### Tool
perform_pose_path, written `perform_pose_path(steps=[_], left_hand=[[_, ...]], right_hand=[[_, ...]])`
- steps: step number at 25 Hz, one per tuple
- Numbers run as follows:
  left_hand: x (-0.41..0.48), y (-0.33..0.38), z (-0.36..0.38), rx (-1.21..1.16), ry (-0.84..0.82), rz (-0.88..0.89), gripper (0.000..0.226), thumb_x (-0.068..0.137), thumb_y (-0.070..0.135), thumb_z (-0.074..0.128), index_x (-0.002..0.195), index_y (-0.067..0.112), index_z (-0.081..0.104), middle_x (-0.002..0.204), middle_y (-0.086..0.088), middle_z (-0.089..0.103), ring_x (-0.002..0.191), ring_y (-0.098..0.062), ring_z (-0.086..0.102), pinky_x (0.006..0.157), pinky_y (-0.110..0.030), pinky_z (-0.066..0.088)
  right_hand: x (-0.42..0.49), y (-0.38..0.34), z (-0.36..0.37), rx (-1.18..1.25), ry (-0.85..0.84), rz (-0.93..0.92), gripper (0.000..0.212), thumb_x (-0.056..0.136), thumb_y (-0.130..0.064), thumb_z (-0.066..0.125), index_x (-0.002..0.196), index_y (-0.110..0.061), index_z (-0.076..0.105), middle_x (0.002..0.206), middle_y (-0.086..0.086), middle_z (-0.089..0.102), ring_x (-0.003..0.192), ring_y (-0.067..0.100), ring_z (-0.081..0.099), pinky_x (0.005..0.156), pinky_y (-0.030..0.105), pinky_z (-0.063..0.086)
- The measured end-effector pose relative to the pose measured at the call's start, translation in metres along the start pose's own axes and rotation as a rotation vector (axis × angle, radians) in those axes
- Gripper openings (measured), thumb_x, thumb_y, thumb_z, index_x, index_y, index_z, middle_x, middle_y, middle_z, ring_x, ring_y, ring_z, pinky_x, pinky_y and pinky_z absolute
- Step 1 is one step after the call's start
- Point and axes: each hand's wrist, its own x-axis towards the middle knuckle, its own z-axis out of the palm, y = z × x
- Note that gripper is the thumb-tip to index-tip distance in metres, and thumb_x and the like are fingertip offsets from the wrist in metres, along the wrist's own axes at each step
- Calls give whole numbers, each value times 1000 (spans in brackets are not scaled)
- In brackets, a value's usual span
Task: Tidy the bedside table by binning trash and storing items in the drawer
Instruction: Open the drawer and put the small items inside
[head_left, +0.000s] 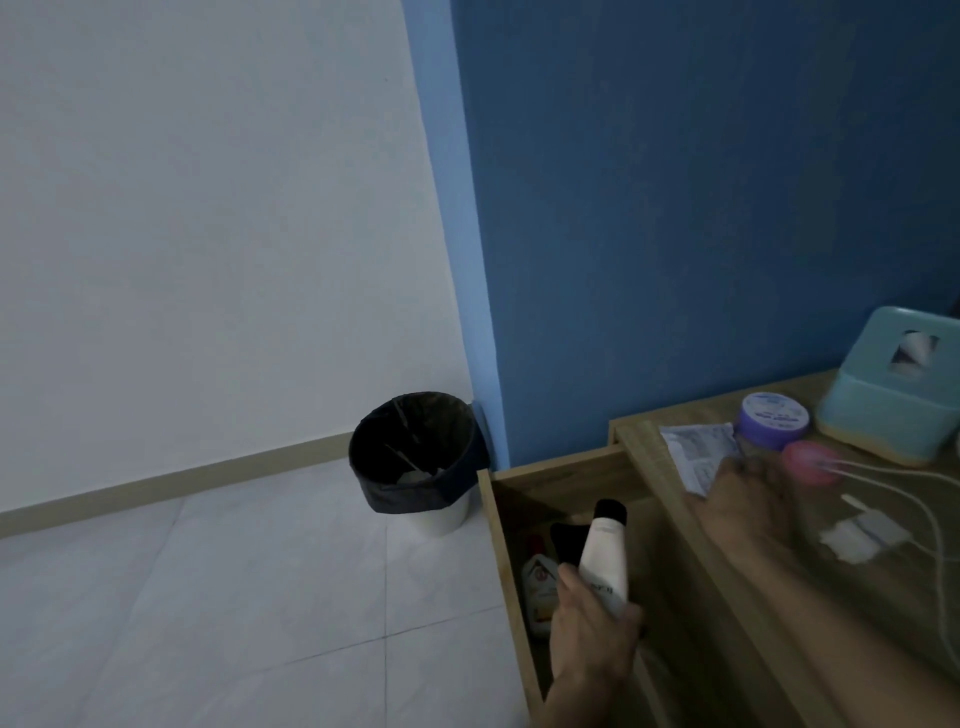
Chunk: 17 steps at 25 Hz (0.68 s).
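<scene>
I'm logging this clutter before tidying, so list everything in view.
bin: one, white with black liner, floor by corner
bedside table: one, wood, right
drawer: one, wood, pulled open
tube: one, white with black cap, over drawer
bottle: one, white and orange, inside drawer
wrapper: one, white, tabletop near drawer
jar: one, purple, behind wrapper
tissue box: one, teal, tabletop back
round thing: one, pink, beside jar
cables: two, white, tabletop right
left hand: one, grips tube
right hand: one, blurred, at wrapper
</scene>
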Motion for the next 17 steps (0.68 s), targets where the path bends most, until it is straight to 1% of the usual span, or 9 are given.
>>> perform_pose_path(steps=[3,6,9,11,12,14,15,16,17], left_hand=[[2,-1,2,-2,12,19,74,83,31,65,139,22,18,138,-2,44,123,-20,50,103,-37,46],[7,4,1,-26,36,40,69,81,33,67,134,23,24,134,-2,48,118,-20,54,96,-36,52],[9,3,0,-137,57,-20,74,83,31,67,138,21,20,137,-5,47,120,-23,53,92,-34,53],[2,-4,4,-219,77,-127,83,83,31,66,144,16,12,142,-9,44,126,-26,49,101,-38,48],[-3,-10,6,-245,81,-189,86,84,31,66,146,13,9,143,-10,42,128,-27,47,104,-39,45],[-13,-25,15,-298,114,-260,88,85,29,65,147,9,6,143,-12,41,130,-28,46,107,-40,42],[-16,-32,21,-325,125,-288,87,86,29,63,146,8,5,143,-13,40,130,-29,45,108,-40,40],[-21,-38,23,-373,122,-329,85,88,30,61,146,7,3,144,-14,39,130,-29,44,108,-40,39],[-25,-46,30,-472,130,-383,84,90,37,58,147,7,4,143,-14,40,130,-30,44,108,-39,38]], right_hand=[[-5,-1,-2,91,-16,31,74,79,-43,60,136,-11,23,133,18,32,120,31,37,89,38,42],[-11,-4,-4,118,-39,61,80,76,-39,66,137,-9,23,131,20,39,118,33,42,89,39,42],[-26,-13,-2,236,-151,74,106,58,-35,81,139,-12,17,133,19,38,120,34,40,93,41,40],[-47,-22,5,175,-199,41,114,50,-42,83,138,-12,18,135,17,36,122,33,40,97,41,39],[-62,-25,8,97,-203,3,112,50,-45,82,136,-11,20,135,16,37,121,31,41,96,39,41],[-89,-26,12,-18,-124,-114,101,53,-44,80,130,-11,23,131,14,41,118,27,44,87,33,44],[-100,-25,16,-39,-73,-164,98,54,-44,79,127,-10,23,129,13,43,115,27,45,83,31,45],[-112,-22,23,-38,-67,-193,96,54,-44,78,126,-10,25,126,13,46,112,27,46,79,30,44],[-124,-20,32,-5,-106,-187,94,55,-43,78,126,-9,26,123,13,48,110,27,48,77,30,43]])
